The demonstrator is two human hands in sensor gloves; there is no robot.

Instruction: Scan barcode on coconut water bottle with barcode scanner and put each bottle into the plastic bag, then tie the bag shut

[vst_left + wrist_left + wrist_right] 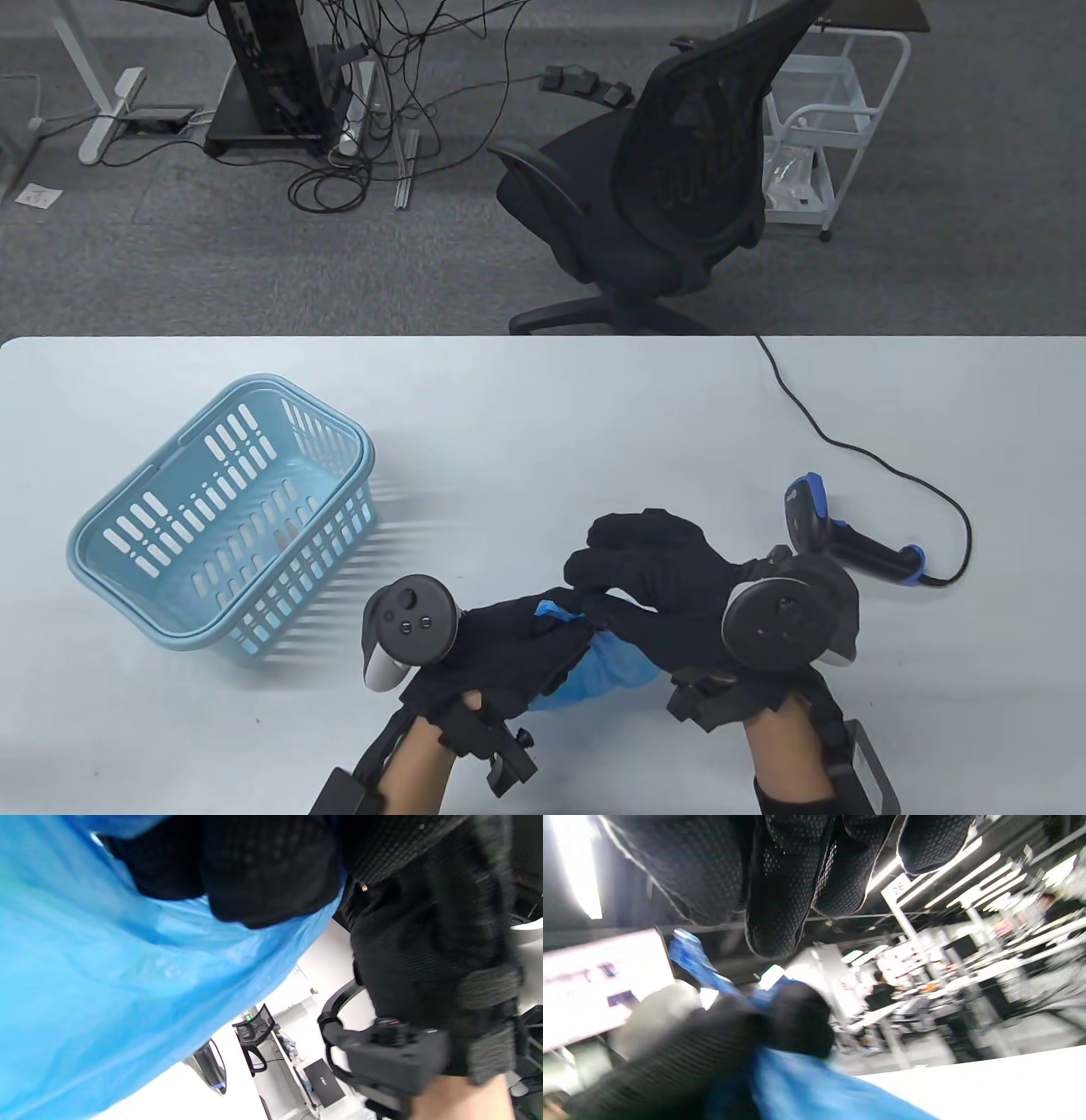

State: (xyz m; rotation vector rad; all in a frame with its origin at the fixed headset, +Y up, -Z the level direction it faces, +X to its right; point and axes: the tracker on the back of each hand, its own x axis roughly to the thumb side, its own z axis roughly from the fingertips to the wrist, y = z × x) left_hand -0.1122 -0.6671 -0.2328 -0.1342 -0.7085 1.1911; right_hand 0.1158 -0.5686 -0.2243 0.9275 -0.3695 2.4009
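Observation:
The blue plastic bag (612,671) sits bunched between both hands near the table's front edge. No bottle shows; whatever is in the bag is hidden. My left hand (556,635) grips the bag's gathered top, and a blue end (550,609) pokes out above its fingers. My right hand (592,587) reaches over from the right with fingers curled and pinches the bag's neck next to the left hand. The bag (106,984) fills the left wrist view under my left fingers (263,870). In the right wrist view a twisted blue strip (691,959) rises below my right fingers (780,891). The barcode scanner (848,543) lies to the right, untouched.
A light blue basket (229,518) stands tilted at the left with nothing visible inside. The scanner's black cable (891,471) runs across the table to the far edge. A black office chair (662,195) stands beyond the table.

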